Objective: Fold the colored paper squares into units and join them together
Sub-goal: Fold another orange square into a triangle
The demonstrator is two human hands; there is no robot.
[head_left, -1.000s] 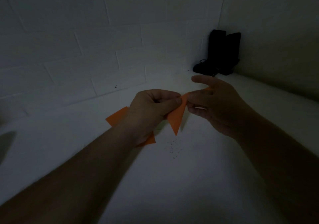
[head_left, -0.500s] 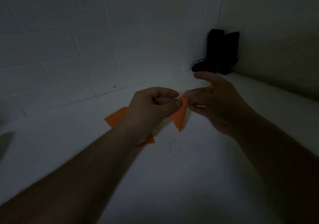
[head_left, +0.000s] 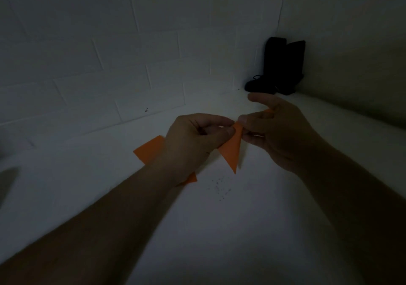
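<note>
Your left hand (head_left: 193, 139) and right hand (head_left: 279, 131) both pinching the folded orange paper (head_left: 231, 150) above the white tabletop (head_left: 219, 229), its point downward, another orange paper (head_left: 150, 149) flat under your left wrist, dark object (head_left: 283, 65) in the far corner.

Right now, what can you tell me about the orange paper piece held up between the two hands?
The folded orange paper looks thin and matte, creased into a narrow triangle with its sharp tip pointing down. It hangs above the white surface, pinched at its upper end by the left hand and the right hand. A small orange corner shows behind the right fingers.
</note>
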